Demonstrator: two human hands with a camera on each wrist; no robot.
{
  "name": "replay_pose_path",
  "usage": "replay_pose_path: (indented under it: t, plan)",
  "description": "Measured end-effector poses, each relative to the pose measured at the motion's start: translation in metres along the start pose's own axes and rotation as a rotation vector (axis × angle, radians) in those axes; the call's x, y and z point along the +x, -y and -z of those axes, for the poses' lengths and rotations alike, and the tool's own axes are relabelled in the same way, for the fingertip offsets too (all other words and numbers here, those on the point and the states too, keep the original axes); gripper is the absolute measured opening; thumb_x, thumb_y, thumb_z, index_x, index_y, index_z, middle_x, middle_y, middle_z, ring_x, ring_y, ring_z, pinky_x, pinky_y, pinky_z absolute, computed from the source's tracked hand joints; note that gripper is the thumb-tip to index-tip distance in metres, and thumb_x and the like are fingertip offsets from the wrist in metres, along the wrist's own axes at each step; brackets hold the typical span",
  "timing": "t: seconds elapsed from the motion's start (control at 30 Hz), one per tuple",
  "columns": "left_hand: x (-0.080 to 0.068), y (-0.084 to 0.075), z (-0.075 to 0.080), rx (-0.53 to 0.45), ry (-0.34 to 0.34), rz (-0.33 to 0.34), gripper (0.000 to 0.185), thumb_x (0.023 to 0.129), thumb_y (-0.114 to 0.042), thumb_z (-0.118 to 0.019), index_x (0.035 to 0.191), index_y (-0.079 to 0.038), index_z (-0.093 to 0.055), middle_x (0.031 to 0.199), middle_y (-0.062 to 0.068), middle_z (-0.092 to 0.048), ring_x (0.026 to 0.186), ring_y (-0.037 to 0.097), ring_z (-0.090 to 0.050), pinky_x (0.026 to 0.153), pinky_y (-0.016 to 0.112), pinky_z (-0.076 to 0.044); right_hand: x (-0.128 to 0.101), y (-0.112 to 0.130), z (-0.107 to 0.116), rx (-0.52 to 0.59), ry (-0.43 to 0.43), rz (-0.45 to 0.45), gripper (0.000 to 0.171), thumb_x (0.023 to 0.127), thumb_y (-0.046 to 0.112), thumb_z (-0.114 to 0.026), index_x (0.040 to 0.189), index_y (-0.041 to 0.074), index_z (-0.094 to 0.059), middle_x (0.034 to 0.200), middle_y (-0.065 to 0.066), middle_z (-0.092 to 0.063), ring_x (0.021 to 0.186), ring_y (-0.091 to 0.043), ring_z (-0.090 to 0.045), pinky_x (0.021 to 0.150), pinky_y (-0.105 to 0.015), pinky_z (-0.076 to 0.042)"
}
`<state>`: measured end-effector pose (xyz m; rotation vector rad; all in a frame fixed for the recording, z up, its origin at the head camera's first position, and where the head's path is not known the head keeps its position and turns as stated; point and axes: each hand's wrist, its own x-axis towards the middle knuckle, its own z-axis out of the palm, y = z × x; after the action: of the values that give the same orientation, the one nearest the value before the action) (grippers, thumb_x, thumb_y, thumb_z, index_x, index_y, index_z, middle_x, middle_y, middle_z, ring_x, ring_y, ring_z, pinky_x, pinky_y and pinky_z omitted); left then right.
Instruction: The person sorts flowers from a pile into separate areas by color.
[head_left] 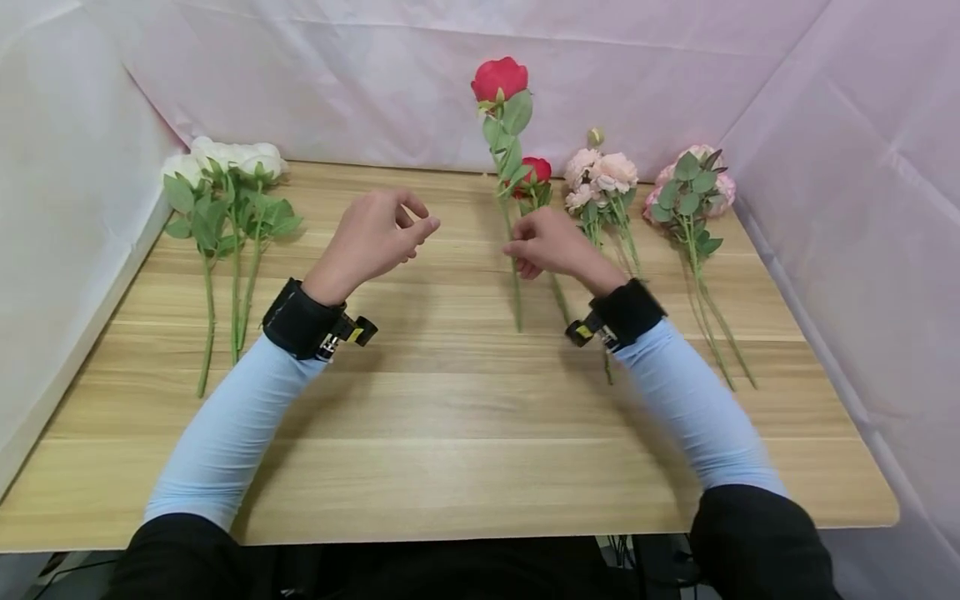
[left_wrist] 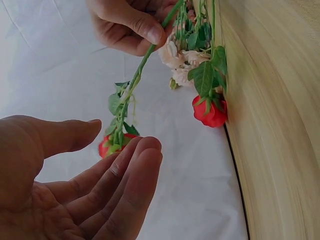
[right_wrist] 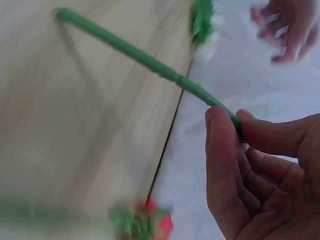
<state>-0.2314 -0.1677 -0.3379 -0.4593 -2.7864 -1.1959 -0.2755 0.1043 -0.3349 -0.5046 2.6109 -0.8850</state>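
My right hand [head_left: 528, 248] pinches the green stem of a red rose [head_left: 499, 79] and holds it upright above the wooden table [head_left: 450, 400]. In the right wrist view thumb and fingers [right_wrist: 225, 135] clamp that stem [right_wrist: 145, 57]. My left hand [head_left: 397, 229] hovers to the left of the stem with fingers loosely bent and holds nothing; in the left wrist view its palm [left_wrist: 90, 195] faces the rose bloom [left_wrist: 111, 146]. A second red rose [head_left: 536, 173] lies on the table behind my right hand.
White roses [head_left: 225, 162] lie at the table's far left. A bunch of pale peach flowers [head_left: 602, 179] and a pink bunch [head_left: 693, 187] lie at the far right. Pinkish-white cloth [head_left: 337, 75] walls the table on three sides.
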Motion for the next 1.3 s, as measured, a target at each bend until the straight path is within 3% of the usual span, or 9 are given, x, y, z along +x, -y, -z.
replay_pose_path:
  t: [0.23,0.33,0.53,0.67,0.8,0.97,1.13,1.3]
  plan:
    - [0.000,0.000,0.000,0.022,0.005,-0.001,0.030,0.101,-0.033,-0.065,0.114,-0.007,-0.071,0.085,0.013,-0.079,0.067,0.021,-0.075,0.065,0.031,-0.048,0.009,-0.014,0.048,-0.469,0.087,-0.009,0.028,0.101,0.018,-0.065,0.075,0.007,-0.068,0.062,-0.003,-0.068,0.056,-0.013,-0.067,0.071,-0.032,-0.058]
    - [-0.002,0.000,-0.001,0.019,-0.001,0.006,0.029,0.101,-0.032,-0.066,0.113,-0.007,-0.070,0.084,0.013,-0.078,0.066,0.021,-0.075,0.064,0.032,-0.049,0.015,-0.020,0.053,-0.568,0.116,-0.022,0.034,0.099,0.016,-0.066,0.066,0.010,-0.060,0.057,0.000,-0.063,0.053,-0.012,-0.064,0.069,-0.029,-0.051]
    - [-0.003,0.002,-0.002,0.008,0.019,0.015,0.029,0.100,-0.033,-0.066,0.114,-0.007,-0.070,0.085,0.012,-0.078,0.064,0.021,-0.073,0.061,0.031,-0.051,0.023,-0.038,0.046,-0.441,0.225,-0.130,0.030,0.098,0.008,-0.064,0.069,0.003,-0.059,0.057,-0.003,-0.061,0.053,-0.014,-0.065,0.058,-0.029,-0.057]
    - [-0.002,0.002,-0.001,0.029,0.015,0.014,0.029,0.101,-0.034,-0.066,0.114,-0.008,-0.070,0.086,0.012,-0.079,0.062,0.017,-0.072,0.064,0.032,-0.049,0.027,-0.047,0.043,-0.384,0.227,-0.179,0.028,0.096,0.004,-0.062,0.069,0.002,-0.059,0.057,-0.003,-0.061,0.052,-0.014,-0.065,0.058,-0.031,-0.060]
    - [-0.002,0.004,-0.001,0.045,0.014,0.017,0.030,0.101,-0.034,-0.066,0.114,-0.008,-0.070,0.087,0.012,-0.079,0.063,0.017,-0.073,0.070,0.034,-0.049,0.027,-0.048,0.040,-0.374,0.222,-0.224,0.031,0.095,0.006,-0.062,0.065,0.007,-0.054,0.056,-0.004,-0.059,0.053,-0.016,-0.066,0.058,-0.033,-0.060]
    - [-0.004,0.005,-0.001,0.066,0.022,0.033,0.029,0.102,-0.035,-0.064,0.115,-0.009,-0.070,0.089,0.013,-0.079,0.066,0.019,-0.074,0.073,0.037,-0.048,0.027,-0.045,0.035,-0.380,0.247,-0.250,0.031,0.099,0.018,-0.068,0.072,0.007,-0.057,0.057,0.000,-0.053,0.057,-0.017,-0.067,0.061,-0.033,-0.059]
    - [-0.003,0.005,-0.002,0.080,0.026,0.025,0.030,0.102,-0.035,-0.064,0.116,-0.009,-0.070,0.089,0.014,-0.079,0.067,0.020,-0.074,0.076,0.038,-0.049,0.028,-0.048,0.031,-0.374,0.243,-0.277,0.032,0.099,0.018,-0.067,0.071,0.009,-0.053,0.058,0.002,-0.048,0.057,-0.017,-0.069,0.061,-0.031,-0.059]
    - [-0.001,0.004,-0.003,0.083,0.025,0.014,0.029,0.102,-0.035,-0.064,0.114,-0.009,-0.071,0.089,0.014,-0.079,0.068,0.021,-0.074,0.078,0.040,-0.049,0.028,-0.052,0.030,-0.379,0.224,-0.289,0.026,0.099,0.016,-0.066,0.077,0.005,-0.059,0.064,-0.003,-0.056,0.057,-0.017,-0.069,0.059,-0.030,-0.058]
